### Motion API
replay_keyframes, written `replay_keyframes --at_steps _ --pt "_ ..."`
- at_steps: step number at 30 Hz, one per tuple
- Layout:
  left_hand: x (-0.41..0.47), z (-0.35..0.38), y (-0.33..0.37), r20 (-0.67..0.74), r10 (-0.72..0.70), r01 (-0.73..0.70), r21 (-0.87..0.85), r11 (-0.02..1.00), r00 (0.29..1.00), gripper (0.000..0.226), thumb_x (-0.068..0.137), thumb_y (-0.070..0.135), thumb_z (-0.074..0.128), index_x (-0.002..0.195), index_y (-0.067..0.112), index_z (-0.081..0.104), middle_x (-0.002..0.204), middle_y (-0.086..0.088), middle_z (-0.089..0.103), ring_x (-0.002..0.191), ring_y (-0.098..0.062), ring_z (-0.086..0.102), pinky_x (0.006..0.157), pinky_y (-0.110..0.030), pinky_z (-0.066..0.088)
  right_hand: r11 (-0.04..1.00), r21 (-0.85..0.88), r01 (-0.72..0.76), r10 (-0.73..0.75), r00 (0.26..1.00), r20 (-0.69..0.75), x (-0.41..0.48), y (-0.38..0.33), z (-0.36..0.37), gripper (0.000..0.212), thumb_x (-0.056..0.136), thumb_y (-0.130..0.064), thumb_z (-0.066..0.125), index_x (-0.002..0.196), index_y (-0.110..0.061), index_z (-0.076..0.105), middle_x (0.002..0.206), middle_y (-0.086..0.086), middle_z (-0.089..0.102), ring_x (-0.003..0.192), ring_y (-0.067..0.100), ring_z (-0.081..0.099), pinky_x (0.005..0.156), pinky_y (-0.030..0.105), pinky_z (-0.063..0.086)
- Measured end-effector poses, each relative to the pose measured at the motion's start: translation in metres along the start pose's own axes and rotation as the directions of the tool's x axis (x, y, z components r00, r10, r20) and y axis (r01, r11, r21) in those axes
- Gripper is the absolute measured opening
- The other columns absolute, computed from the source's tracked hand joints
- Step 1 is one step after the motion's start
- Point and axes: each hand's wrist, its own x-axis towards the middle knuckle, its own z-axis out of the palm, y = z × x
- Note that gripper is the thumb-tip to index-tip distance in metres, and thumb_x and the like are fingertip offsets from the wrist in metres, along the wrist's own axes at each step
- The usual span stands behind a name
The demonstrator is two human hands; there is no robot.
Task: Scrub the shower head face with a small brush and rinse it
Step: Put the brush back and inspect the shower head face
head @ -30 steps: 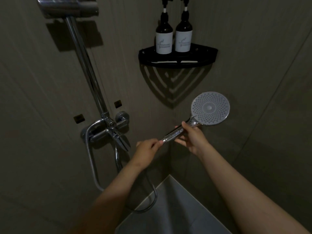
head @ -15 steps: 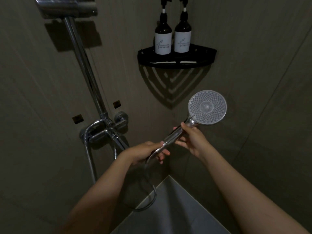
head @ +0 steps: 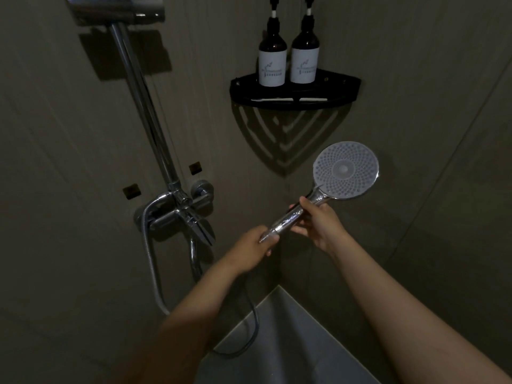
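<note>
The shower head (head: 345, 170) was held up between both hands, its round face turned toward the camera. That face was a pale grey disc, studded with rings of small rubbery nozzles around a smooth central boss, inside a thin chrome rim. Its handle (head: 288, 217) was a polished chrome tube that sloped down to the left.

The right hand (head: 318, 225) gripped the handle just below the disc, with the thumb laid along the top and the fingers curled underneath. The left hand (head: 253, 246) was curled round the handle's lower end, where the hose (head: 151, 261) joined it. The hose, a ribbed metal coil, looped down below the left forearm and rose again to the left of the hands.

Left of the left hand and a little above it sat a chrome mixer tap (head: 180, 214) with a flat lever. A smooth chrome riser rail (head: 144, 101) climbed from the tap to a cylindrical fitting (head: 116, 9).

Above the hands a black corner shelf (head: 343, 81) with a slotted front was fixed to matt, faintly grained wall panels (head: 429, 106). On it stood two dark pump bottles (head: 272, 65), touching side by side. Each bottle had a white label bearing a small sprig drawing and lines of print too small to read. A thin white strip (head: 273, 99) showed through the shelf's front slot, but I could not tell what it was.

Below the forearms lay a smooth pale grey surface (head: 291, 342).
</note>
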Motion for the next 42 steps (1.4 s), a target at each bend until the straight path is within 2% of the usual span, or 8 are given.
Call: replay_keyframes --at_steps 5,10,13,18,22,32,37,42 --pt "-0.001 -0.017 0.003 0.378 -0.108 0.205 -0.226 0.952 0.919 0.045 0.098 0.037 0.031 0.094 0.011 0.068 0.079 0.001 0.070 0.100 -0.012 0.062 0.091 -0.021 0.041 0.999 -0.042 -0.010 0.013 0.997 0.073 -0.008 0.005 -0.003 0.030 0.095 -0.023 0.051 0.120 -0.009 0.049 0.099 0.007 0.068 0.094 0.024 0.066 0.075 0.041 0.056" --pt "-0.003 -0.008 -0.001 0.320 -0.087 0.202 -0.348 0.915 0.944 0.026 0.097 0.025 0.042 0.077 0.014 0.055 0.049 0.008 0.054 0.056 -0.007 0.055 0.069 -0.030 0.043 0.998 -0.004 -0.058 0.058 0.998 0.038 -0.009 0.008 -0.002 0.031 0.094 -0.023 0.052 0.123 -0.014 0.048 0.103 0.008 0.068 0.098 0.024 0.066 0.071 0.038 0.056" --pt "-0.005 -0.002 0.007 0.120 -0.046 0.040 0.052 0.998 0.992 0.018 0.095 0.028 0.046 0.091 0.014 0.057 0.071 0.002 0.057 0.066 -0.014 0.053 0.063 -0.030 0.037 0.998 0.022 -0.057 0.058 0.998 -0.011 -0.008 0.005 0.000 0.026 0.094 -0.020 0.052 0.120 -0.014 0.049 0.102 0.009 0.068 0.095 0.023 0.066 0.068 0.038 0.055" --pt "-0.014 0.013 0.006 -0.205 0.193 0.042 0.782 0.622 0.960 0.035 0.094 0.040 0.041 0.113 0.011 0.051 0.106 -0.013 0.066 0.100 -0.032 0.058 0.083 -0.034 0.042 1.000 -0.009 -0.023 0.023 0.998 -0.060 -0.006 0.004 0.009 0.019 0.094 -0.020 0.053 0.112 -0.012 0.051 0.090 0.005 0.067 0.078 0.019 0.065 0.057 0.034 0.054" --pt "-0.009 0.008 0.003 -0.016 -0.025 0.026 0.050 0.998 1.000 0.015 0.094 0.027 0.050 0.088 0.013 0.052 0.077 -0.010 0.058 0.065 -0.021 0.058 0.063 -0.031 0.045 0.999 -0.036 -0.010 0.009 1.000 -0.027 -0.007 0.005 0.004 0.026 0.094 -0.020 0.054 0.118 -0.012 0.050 0.094 0.007 0.068 0.087 0.022 0.066 0.074 0.043 0.056" --pt "-0.012 -0.008 0.003 0.411 -0.149 0.305 -0.345 0.888 0.899 0.026 0.097 0.022 0.041 0.076 0.013 0.053 0.058 0.003 0.060 0.051 -0.006 0.062 0.058 -0.017 0.047 0.991 -0.127 -0.031 0.040 0.997 0.070 -0.012 0.008 0.001 0.027 0.095 -0.024 0.052 0.117 -0.010 0.052 0.098 0.006 0.068 0.092 0.022 0.066 0.074 0.039 0.055" --pt "-0.016 0.007 0.003 0.058 -0.066 0.051 0.234 0.971 0.996 0.020 0.096 0.029 0.044 0.083 0.016 0.053 0.082 -0.006 0.059 0.074 -0.018 0.058 0.060 -0.022 0.035 0.995 -0.082 -0.049 0.047 0.999 -0.026 -0.009 0.009 0.006 0.018 0.093 -0.020 0.054 0.110 -0.014 0.051 0.095 0.008 0.067 0.085 0.020 0.066 0.066 0.039 0.055" --pt "-0.022 0.022 0.004 -0.169 0.017 0.111 0.718 0.687 0.986 0.036 0.096 0.038 0.038 0.114 0.010 0.050 0.112 -0.014 0.065 0.104 -0.034 0.060 0.082 -0.037 0.045 0.998 -0.007 -0.058 0.055 0.978 -0.200 -0.010 0.013 0.015 0.018 0.092 -0.014 0.056 0.108 -0.013 0.050 0.092 0.009 0.064 0.080 0.022 0.064 0.058 0.039 0.054"
